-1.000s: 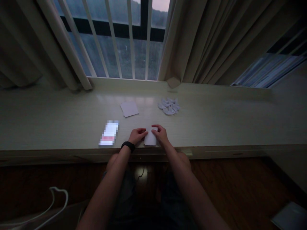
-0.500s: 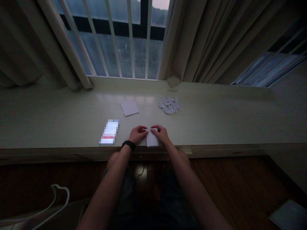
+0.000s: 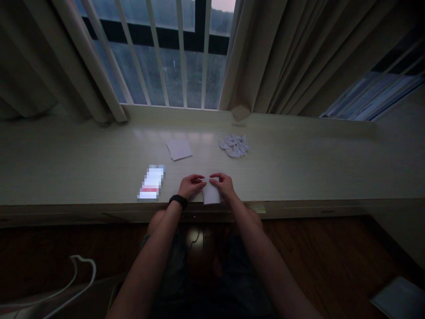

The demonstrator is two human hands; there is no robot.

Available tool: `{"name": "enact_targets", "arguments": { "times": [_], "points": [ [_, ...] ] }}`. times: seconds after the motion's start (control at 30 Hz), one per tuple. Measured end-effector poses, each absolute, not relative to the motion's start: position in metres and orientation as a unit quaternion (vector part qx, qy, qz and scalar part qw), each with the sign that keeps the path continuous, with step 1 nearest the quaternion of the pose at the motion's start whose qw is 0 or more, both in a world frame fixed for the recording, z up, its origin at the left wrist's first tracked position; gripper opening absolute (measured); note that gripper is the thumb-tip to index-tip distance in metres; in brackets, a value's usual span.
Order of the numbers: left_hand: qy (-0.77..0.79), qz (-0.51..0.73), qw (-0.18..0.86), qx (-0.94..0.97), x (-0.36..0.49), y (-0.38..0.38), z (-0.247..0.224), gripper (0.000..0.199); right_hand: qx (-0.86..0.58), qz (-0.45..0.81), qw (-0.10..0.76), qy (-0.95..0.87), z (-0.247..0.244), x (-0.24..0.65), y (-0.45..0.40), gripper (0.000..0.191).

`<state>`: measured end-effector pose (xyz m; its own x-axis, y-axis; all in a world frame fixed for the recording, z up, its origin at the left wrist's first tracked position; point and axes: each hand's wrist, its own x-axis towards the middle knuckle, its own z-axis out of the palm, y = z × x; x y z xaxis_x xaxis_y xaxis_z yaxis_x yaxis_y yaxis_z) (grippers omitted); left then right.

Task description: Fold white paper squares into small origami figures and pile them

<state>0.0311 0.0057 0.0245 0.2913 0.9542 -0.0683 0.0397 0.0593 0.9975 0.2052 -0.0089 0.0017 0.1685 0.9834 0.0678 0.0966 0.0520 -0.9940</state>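
Observation:
A folded piece of white paper point(image 3: 211, 194) lies at the front edge of the pale sill, between my two hands. My left hand point(image 3: 191, 185), with a black band on its wrist, pinches the paper's far left corner between thumb and fingers. At the far right corner, my right hand point(image 3: 224, 185) grips the same paper in a similar pinch. Beyond them rests a small stack of square white paper sheets point(image 3: 179, 149). To the right of that stack sits a cluster of small folded white paper pieces point(image 3: 234, 145).
A phone point(image 3: 152, 182) with a lit, blurred screen lies left of my hands on the sill point(image 3: 299, 164). Behind stand a barred window point(image 3: 166, 66) and curtains point(image 3: 279, 57). A tan block-like object point(image 3: 241, 112) rests by the right curtain. A white cable point(image 3: 94, 268) hangs lower left.
Both hands keep their pinch on the paper, and the fingertips have shifted only very slightly. The stack, the cluster and the phone stay in place.

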Motion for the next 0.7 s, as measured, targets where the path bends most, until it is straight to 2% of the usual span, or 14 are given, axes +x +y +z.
{"name": "enact_targets", "arguments": {
  "times": [0.53, 0.7],
  "points": [
    [0.429, 0.4, 0.598, 0.546, 0.0309, 0.0059, 0.0229, 0.049, -0.562, 0.377, 0.529, -0.512, 0.0028, 0.2041, -0.0076, 0.031],
    [0.433, 0.394, 0.596, 0.549, 0.0302, 0.0076, 0.0198, 0.047, -0.553, 0.404, 0.531, -0.499, 0.001, 0.2039, -0.0074, 0.032]
  ]
}}
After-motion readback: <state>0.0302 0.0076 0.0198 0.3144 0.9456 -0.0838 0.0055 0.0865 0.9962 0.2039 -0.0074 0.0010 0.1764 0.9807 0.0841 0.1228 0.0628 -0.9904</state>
